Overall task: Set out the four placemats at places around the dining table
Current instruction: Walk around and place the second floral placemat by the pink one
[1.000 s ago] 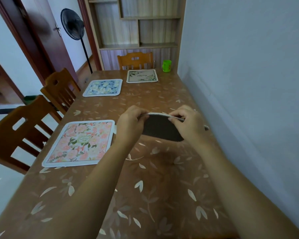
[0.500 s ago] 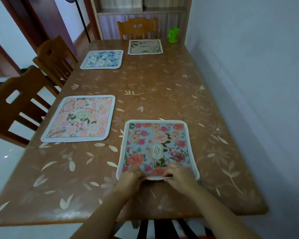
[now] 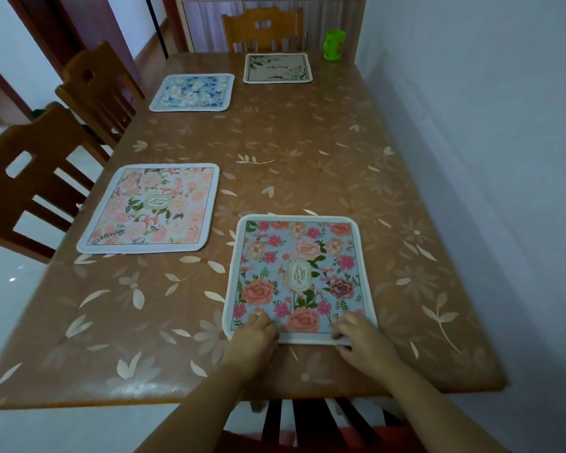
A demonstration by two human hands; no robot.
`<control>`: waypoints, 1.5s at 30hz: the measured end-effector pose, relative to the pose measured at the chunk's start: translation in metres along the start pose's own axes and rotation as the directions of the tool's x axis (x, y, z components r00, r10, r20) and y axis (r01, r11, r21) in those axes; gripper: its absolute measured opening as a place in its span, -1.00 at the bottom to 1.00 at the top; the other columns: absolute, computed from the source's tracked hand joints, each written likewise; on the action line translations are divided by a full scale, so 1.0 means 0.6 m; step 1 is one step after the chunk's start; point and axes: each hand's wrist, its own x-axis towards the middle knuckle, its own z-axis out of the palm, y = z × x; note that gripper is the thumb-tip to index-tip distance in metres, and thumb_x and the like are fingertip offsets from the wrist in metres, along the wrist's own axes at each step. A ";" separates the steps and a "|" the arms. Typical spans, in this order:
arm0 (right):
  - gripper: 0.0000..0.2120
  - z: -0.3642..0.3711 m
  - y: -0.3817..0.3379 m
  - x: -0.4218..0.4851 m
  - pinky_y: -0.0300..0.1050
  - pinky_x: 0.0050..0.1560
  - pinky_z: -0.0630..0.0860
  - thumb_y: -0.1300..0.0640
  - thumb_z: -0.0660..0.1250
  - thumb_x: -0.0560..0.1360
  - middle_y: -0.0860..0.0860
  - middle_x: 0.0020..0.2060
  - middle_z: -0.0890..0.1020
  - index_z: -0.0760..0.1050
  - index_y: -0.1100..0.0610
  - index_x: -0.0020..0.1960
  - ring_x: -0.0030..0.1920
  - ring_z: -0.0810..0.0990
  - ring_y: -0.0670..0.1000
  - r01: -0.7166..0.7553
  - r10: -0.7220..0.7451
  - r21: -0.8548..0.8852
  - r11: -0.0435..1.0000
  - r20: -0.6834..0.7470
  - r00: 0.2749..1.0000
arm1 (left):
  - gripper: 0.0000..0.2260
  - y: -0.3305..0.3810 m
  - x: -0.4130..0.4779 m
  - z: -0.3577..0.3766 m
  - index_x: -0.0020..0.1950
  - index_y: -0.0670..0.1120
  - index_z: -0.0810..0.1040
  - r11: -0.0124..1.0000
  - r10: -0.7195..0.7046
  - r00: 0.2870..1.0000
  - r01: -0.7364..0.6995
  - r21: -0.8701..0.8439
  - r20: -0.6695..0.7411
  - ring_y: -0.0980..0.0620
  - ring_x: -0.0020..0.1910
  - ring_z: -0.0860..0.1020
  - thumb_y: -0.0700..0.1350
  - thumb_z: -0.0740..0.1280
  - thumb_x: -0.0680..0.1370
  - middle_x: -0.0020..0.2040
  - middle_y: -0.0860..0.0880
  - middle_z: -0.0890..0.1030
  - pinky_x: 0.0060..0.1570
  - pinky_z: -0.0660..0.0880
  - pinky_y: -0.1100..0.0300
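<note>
Several placemats lie flat on the brown leaf-patterned dining table (image 3: 307, 165). Nearest me is a blue placemat with pink roses (image 3: 299, 276). My left hand (image 3: 254, 336) holds its near left corner and my right hand (image 3: 360, 338) holds its near right corner, fingers curled over the white border. A pink floral placemat (image 3: 151, 207) lies at the left side. A blue-and-white placemat (image 3: 192, 92) lies further along that side. A beige placemat with green leaves (image 3: 277, 68) lies at the far end.
Two wooden chairs (image 3: 30, 178) stand along the left side, one (image 3: 263, 29) at the far end, and one (image 3: 307, 423) below my arms. A green cup (image 3: 334, 45) stands at the far right corner. A grey wall (image 3: 487, 158) runs along the table's right edge.
One second ago I held the mat folded above the table's middle. It has since been spread flat at the near end, and my hands have moved apart along its near edge.
</note>
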 end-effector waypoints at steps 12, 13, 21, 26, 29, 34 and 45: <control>-0.87 -0.008 0.017 -0.010 -0.28 -0.05 0.36 0.27 0.26 0.43 0.02 -0.04 0.53 0.53 0.13 -0.06 0.02 0.48 -0.02 -0.027 0.027 0.001 1.000 0.048 0.998 | -0.83 0.007 -0.003 0.012 -0.04 -0.14 0.54 0.995 -0.087 0.995 0.085 -0.049 -0.041 -0.04 0.07 0.42 -0.07 0.24 0.51 0.04 -0.09 0.53 0.00 0.31 0.17; -0.88 -0.008 0.017 -0.011 -0.30 -0.07 0.35 0.25 0.27 0.43 0.01 -0.04 0.53 0.53 0.12 -0.07 0.01 0.48 -0.03 -0.022 0.022 -0.003 1.000 0.053 0.998 | -0.84 0.009 -0.004 0.013 -0.06 -0.14 0.54 0.993 -0.102 0.994 0.100 -0.056 -0.037 -0.04 0.07 0.43 -0.07 0.26 0.49 0.03 -0.09 0.53 -0.02 0.32 0.17; -0.92 -0.006 0.014 -0.029 -0.08 -0.02 0.50 0.20 0.30 0.43 -0.01 -0.04 0.53 0.52 0.08 -0.09 -0.01 0.49 -0.03 -0.023 0.022 0.008 1.000 0.082 0.996 | -0.85 0.020 -0.020 0.022 -0.09 -0.11 0.48 0.984 -0.154 0.988 0.154 -0.087 0.007 -0.02 0.04 0.42 -0.04 0.30 0.46 0.01 -0.08 0.49 -0.08 0.34 0.20; -0.90 -0.004 0.012 -0.036 -0.04 -0.02 0.50 0.22 0.27 0.44 0.01 -0.03 0.53 0.52 0.10 -0.08 0.01 0.49 -0.02 -0.021 0.023 -0.028 0.999 0.084 0.996 | -0.86 0.028 -0.026 0.024 -0.07 -0.10 0.48 0.980 -0.181 0.982 0.184 -0.070 0.052 -0.03 0.07 0.42 -0.04 0.29 0.47 0.03 -0.08 0.49 -0.03 0.37 0.16; -0.89 -0.001 0.010 -0.038 -0.05 -0.02 0.48 0.21 0.24 0.44 0.00 -0.01 0.51 0.49 0.09 -0.05 0.04 0.46 -0.01 -0.006 0.013 -0.088 0.996 0.078 0.997 | -0.84 0.030 -0.026 0.022 -0.04 -0.12 0.48 0.983 -0.176 0.982 0.179 -0.041 0.063 -0.04 0.11 0.39 -0.05 0.28 0.48 0.06 -0.10 0.48 0.00 0.39 0.12; -0.88 0.002 0.010 -0.035 -0.02 -0.01 0.48 0.21 0.23 0.44 0.01 0.00 0.50 0.47 0.10 -0.04 0.06 0.44 0.00 -0.023 0.027 -0.100 0.995 0.038 0.999 | -0.83 0.034 -0.026 0.020 0.01 -0.14 0.46 0.984 -0.173 0.984 0.175 -0.023 0.049 -0.05 0.14 0.37 -0.07 0.22 0.53 0.09 -0.11 0.46 0.02 0.40 0.10; -0.88 0.009 0.010 -0.034 -0.01 0.00 0.47 0.19 0.22 0.45 -0.01 0.01 0.50 0.47 0.08 -0.03 0.09 0.43 -0.01 -0.065 0.068 -0.093 0.994 0.026 0.997 | -0.78 0.036 -0.027 0.019 0.07 -0.16 0.46 0.986 -0.164 0.986 0.163 0.032 0.018 -0.05 0.16 0.36 -0.07 0.14 0.57 0.12 -0.11 0.46 0.02 0.43 0.09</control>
